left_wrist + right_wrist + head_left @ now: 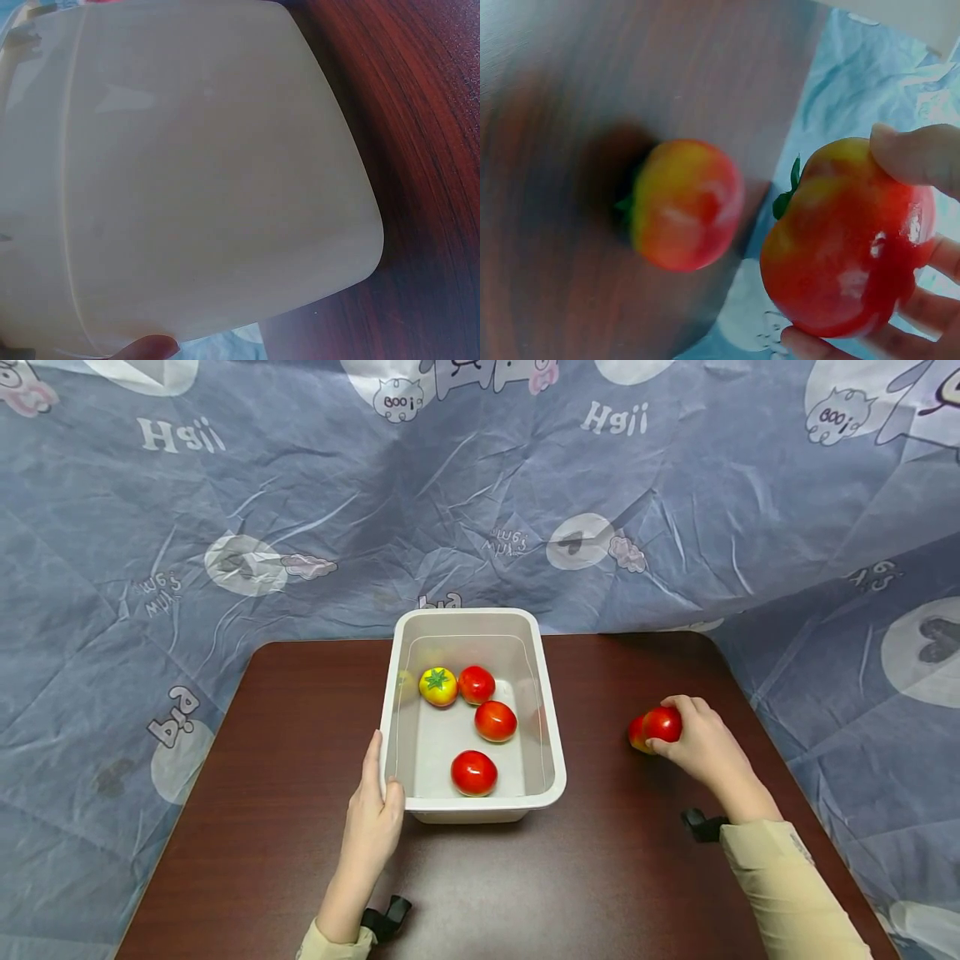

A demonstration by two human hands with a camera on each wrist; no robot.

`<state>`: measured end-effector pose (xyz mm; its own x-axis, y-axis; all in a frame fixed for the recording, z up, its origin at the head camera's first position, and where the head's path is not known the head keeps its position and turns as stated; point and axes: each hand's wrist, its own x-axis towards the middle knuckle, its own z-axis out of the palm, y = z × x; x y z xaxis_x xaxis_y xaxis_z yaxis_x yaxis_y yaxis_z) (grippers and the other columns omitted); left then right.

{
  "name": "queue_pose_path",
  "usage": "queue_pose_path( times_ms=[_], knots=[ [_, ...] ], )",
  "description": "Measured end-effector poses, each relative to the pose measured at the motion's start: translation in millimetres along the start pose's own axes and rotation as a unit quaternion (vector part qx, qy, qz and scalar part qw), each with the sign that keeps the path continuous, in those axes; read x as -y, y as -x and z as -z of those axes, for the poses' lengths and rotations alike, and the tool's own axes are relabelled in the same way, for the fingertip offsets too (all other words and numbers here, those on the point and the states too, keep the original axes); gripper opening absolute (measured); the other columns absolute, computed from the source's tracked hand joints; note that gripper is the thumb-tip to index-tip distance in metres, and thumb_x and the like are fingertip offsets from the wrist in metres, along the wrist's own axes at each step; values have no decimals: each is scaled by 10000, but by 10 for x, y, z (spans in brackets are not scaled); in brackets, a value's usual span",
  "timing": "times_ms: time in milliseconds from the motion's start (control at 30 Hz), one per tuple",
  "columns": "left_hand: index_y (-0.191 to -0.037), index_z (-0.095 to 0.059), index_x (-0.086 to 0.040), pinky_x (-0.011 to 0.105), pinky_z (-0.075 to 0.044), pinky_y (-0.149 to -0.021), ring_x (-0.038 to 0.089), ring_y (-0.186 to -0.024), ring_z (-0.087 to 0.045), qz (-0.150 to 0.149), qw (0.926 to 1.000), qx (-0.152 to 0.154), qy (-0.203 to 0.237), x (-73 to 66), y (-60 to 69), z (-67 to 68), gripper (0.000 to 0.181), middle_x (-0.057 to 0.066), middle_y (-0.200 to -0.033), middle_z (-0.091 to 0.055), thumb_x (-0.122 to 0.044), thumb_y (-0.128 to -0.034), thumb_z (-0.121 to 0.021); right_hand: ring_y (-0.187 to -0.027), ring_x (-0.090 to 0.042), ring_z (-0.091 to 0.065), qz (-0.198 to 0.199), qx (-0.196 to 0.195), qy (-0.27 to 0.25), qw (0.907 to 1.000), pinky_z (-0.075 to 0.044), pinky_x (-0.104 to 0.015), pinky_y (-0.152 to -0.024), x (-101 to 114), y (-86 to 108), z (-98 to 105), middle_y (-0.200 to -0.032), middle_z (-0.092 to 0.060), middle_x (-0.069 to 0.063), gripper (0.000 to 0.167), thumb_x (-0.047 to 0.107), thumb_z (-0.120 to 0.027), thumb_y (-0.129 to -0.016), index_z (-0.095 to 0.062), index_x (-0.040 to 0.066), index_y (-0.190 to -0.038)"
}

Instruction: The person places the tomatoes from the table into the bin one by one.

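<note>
My right hand (701,739) holds a red tomato (847,240) by its sides, with the thumb and fingers spread around it. Close by, a red-yellow tomato (688,204) lies on the table, partly hidden behind the held one in the head view. At the front left corner of a white plastic bin (553,768) is my left hand (371,827). One finger lies straight along the bin's left side and the thumb touches the rim; the other fingers are mostly hidden. Inside the bin lie several tomatoes, among them a yellow one (438,687) with its green top up and a red one (474,773).
The dark brown table (600,877) carries the bin near its back edge. A blue printed cloth (420,527) hangs behind the table and continues along both sides. Black straps (703,825) are on both wrists.
</note>
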<state>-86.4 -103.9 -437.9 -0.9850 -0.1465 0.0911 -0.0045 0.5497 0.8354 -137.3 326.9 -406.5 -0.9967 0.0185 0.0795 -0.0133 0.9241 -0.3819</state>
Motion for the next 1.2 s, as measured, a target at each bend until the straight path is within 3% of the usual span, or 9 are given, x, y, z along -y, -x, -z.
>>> queue_pose_path(
  times_ms=[800,1200],
  knots=[
    [-1566,-262,-205,577,-464,-957,397,-1184,-591,-79,9999,-51,36,8,-4,-6,680,194,-1479,-474,-87,-918,-430,-1127,-464,-483,952,-473,-165,9942,-475,-623,-898,859,-266,270,-1280,-517,-248,594,143,-799,-759,-519,1,-1263],
    [-1570,-256,-229,575,-463,-954,389,-1199,-586,-81,9999,-68,59,13,-2,-1,689,176,-1493,-466,-88,-917,-428,-1149,-398,-504,1414,-338,-218,9891,-504,-572,-899,1246,-331,255,-1285,-530,-197,577,158,-805,-756,-524,37,-1245]
  ],
)
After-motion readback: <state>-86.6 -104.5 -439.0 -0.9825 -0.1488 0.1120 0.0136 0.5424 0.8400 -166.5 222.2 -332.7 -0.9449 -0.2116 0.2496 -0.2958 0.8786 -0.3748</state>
